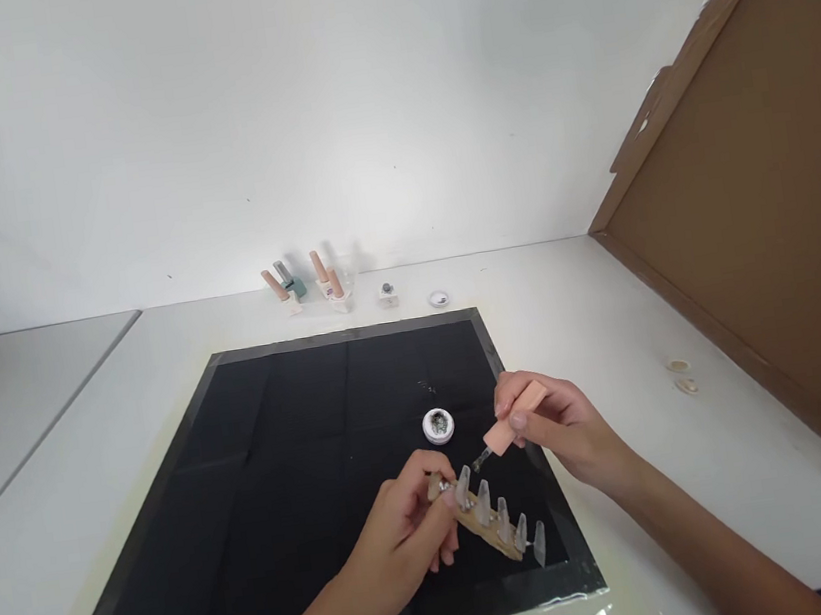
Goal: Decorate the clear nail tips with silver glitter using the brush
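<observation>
My left hand [415,519] pinches one end of a tan nail-tip stand [494,530]. Several clear false nails [484,502] stick up in a row along it. In my right hand [558,424] is a nail polish brush with a peach cap [516,418], gripped between thumb and fingers. Its dark, glittery bristles [480,461] point down and left, close beside the false nail nearest my left hand; I cannot tell whether they touch. Just beyond both hands, a small white pot [438,426] with dark glitter inside sits on the black mat [292,505].
Several polish bottles [337,292] stand along the wall at the back, near a small clear bottle [388,295] and a white lid [439,299]. Two tape rolls [685,384] lie at the right. A brown cardboard panel [760,201] borders the right side.
</observation>
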{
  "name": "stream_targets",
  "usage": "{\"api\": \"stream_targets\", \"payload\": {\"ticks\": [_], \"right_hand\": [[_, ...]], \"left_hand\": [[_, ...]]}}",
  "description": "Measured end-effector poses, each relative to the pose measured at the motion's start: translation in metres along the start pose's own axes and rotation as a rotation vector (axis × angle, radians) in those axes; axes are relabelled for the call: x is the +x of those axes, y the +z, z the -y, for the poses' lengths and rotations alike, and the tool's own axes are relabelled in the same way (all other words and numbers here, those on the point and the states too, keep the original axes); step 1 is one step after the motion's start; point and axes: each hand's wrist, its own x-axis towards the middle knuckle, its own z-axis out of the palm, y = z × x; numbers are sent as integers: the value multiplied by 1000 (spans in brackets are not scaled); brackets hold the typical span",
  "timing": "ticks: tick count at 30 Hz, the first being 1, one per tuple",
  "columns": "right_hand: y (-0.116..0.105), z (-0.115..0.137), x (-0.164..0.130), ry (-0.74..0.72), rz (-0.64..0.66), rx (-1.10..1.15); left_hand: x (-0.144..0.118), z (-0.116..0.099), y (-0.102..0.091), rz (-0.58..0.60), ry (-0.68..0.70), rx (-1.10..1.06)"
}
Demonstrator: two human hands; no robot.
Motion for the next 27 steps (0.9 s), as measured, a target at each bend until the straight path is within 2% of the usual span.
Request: {"api": "stream_targets", "payload": {"ticks": [4, 6, 10, 16, 21, 27], "right_hand": [[-4, -5, 2, 4, -42, 31], [-5, -6, 2, 7, -49, 30], [-5, -6, 1, 27, -72, 13], [-6, -6, 2, 34, -82, 21], [-5, -6, 5, 58, -109, 12], [-2, -4, 8, 101, -175, -118]], "left_hand": [[7, -5, -9, -172, 101, 134], [9, -7, -12, -209, 128, 128], [11, -8, -16, -221, 109, 82], [13, -9, -19, -269, 100, 161], [16, -4, -26, -260, 41, 95], [16, -5, -36, -231, -30, 232]]}}
